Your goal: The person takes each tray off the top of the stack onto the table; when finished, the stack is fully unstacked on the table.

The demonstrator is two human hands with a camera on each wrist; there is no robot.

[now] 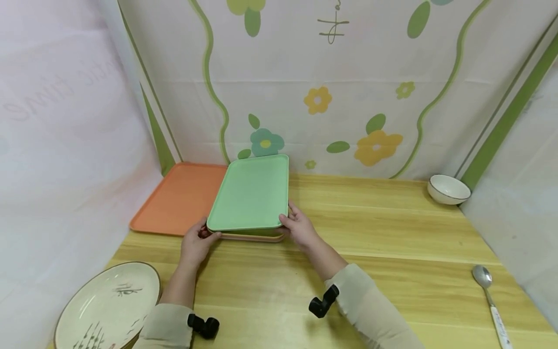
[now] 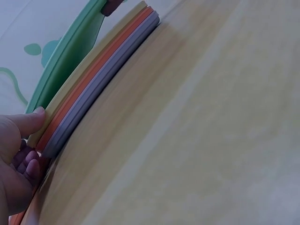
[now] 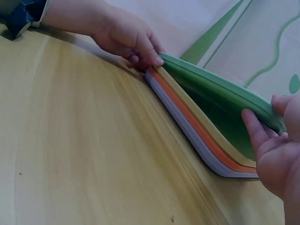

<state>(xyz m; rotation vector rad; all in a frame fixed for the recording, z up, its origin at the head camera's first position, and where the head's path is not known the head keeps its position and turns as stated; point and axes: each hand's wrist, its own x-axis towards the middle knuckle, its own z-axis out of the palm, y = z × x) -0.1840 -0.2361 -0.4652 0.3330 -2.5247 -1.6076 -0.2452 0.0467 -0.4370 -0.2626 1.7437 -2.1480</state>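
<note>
A light green tray (image 1: 253, 194) lies at a tilt over a stack of trays, its near edge raised. Beneath it show the edges of a yellow tray (image 3: 229, 150), an orange one (image 3: 220, 157) and a purple-grey one (image 3: 211, 165) at the bottom. My right hand (image 1: 301, 230) pinches the green tray near its front right corner, thumb on top and fingers under the rim. At the front left corner, my left hand (image 1: 196, 246) holds the stack, its thumb by the green and yellow rims and its fingers curled low at the side.
A larger orange tray (image 1: 183, 196) lies flat behind and left of the stack. An oval plate (image 1: 111, 300) sits at the front left, a small bowl (image 1: 449, 189) at the back right, a spoon (image 1: 497, 315) at the right. A patterned cloth (image 1: 348, 97) hangs behind the table.
</note>
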